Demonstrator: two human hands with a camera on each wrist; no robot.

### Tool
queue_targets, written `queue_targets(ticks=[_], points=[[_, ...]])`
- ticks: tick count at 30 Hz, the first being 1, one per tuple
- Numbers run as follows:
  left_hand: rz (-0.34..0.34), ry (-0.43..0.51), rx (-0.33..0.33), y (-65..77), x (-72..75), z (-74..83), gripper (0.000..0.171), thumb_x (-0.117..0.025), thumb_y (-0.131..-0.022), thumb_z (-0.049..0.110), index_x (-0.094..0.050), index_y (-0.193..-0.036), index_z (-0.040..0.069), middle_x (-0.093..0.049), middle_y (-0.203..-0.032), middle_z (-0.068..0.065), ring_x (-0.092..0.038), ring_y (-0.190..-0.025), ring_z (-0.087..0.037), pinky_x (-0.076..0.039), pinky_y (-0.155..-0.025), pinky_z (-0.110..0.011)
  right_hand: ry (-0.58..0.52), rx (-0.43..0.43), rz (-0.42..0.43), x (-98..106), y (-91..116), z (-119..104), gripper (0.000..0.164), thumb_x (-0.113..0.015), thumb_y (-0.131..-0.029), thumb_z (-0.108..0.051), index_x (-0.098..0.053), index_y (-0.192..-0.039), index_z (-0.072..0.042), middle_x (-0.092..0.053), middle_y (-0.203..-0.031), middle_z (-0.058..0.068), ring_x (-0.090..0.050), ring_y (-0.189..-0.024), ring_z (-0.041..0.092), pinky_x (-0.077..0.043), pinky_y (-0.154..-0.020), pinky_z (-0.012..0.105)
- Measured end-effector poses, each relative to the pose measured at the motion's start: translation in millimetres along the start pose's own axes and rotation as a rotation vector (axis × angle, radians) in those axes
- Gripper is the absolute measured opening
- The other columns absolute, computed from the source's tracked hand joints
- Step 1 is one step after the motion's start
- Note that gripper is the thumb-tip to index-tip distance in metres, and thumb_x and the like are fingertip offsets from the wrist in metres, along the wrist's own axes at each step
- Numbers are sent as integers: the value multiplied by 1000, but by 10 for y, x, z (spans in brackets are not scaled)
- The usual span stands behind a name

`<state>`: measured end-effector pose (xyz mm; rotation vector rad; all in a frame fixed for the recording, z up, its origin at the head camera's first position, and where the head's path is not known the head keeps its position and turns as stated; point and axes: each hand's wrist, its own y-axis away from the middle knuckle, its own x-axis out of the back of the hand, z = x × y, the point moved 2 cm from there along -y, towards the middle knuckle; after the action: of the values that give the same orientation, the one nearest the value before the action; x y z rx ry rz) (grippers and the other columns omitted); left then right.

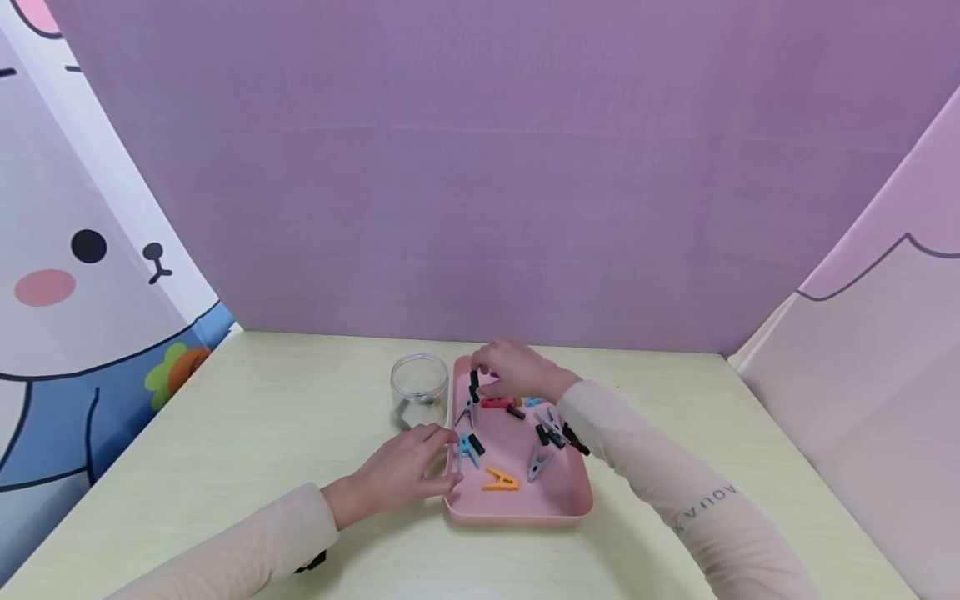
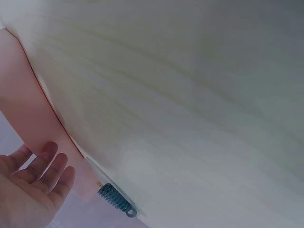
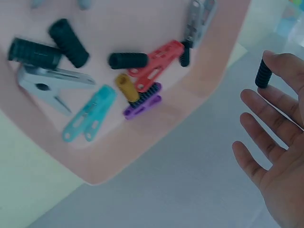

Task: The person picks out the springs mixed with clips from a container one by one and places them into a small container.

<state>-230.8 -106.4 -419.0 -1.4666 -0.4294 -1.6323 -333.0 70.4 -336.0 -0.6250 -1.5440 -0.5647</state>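
Observation:
My right hand (image 1: 517, 369) is over the far left part of the pink tray (image 1: 517, 518). Its thumb and index finger pinch a small black ribbed cylinder (image 3: 263, 75), while the other fingers stay spread. In the tray lie several clothespins, among them an orange clothespin (image 1: 500, 479), a red clothespin (image 3: 156, 65) and a light blue clothespin (image 3: 89, 113). More black ribbed cylinders (image 3: 69, 42) lie among them. My left hand (image 1: 397, 468) is at the tray's left rim, fingers relaxed, thumb tip and fingertips right at the edge.
A clear round jar (image 1: 419, 375) stands against the tray's left side, with dark bits low inside. The pale wooden table (image 1: 315, 392) runs back to a purple cloth wall (image 1: 480, 167). A cartoon-printed curtain (image 1: 90, 350) hangs at the left.

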Motion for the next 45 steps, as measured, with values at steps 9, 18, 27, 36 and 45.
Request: queue_targets(ticks=[9, 18, 27, 36, 45], points=[[-1, 12, -3, -3, -11, -11, 48, -57, -82, 50, -56, -115, 15, -59, -110, 0, -56, -98, -12, -51, -84, -31, -59, -2, 49, 185, -89, -73, 30, -63, -85, -29, -62, -111, -14, -60, -96, 0, -48, -90, 14, -44, -76, 30], [-5, 5, -5, -2, -6, -6, 49, -56, -82, 50, -56, -116, 15, -59, -110, 0, -56, -98, -12, -51, -84, -32, -86, -17, 70, 253, -220, -197, 33, -64, -84, -33, -62, -113, -16, -62, -101, 0, -48, -93, 14, -46, -80, 30], [-35, 6, 12, -4, 2, -3, 55, -56, -83, 50, -54, -120, 10, -59, -114, -3, -56, -101, -15, -51, -85, -33, -41, 49, 76, 176, -367, -333, 33, -67, -81, -34, -63, -109, -16, -63, -97, -2, -48, -89, 12, -44, -75, 27], [-46, 12, 18, -1, 10, -7, 55, -55, -83, 51, -54, -119, 10, -58, -115, -4, -56, -103, -15, -51, -86, -34, -43, 49, 47, 108, -433, -427, 33, -67, -82, -33, -63, -110, -17, -62, -95, -2, -47, -87, 12, -42, -75, 27], [-33, 2, 10, 3, 6, -5, 54, -56, -83, 51, -54, -119, 10, -58, -114, -4, -56, -103, -16, -50, -86, -34, -55, 30, 49, 45, -478, -418, 34, -66, -82, -35, -62, -111, -17, -62, -97, -2, -48, -89, 12, -42, -79, 29]])
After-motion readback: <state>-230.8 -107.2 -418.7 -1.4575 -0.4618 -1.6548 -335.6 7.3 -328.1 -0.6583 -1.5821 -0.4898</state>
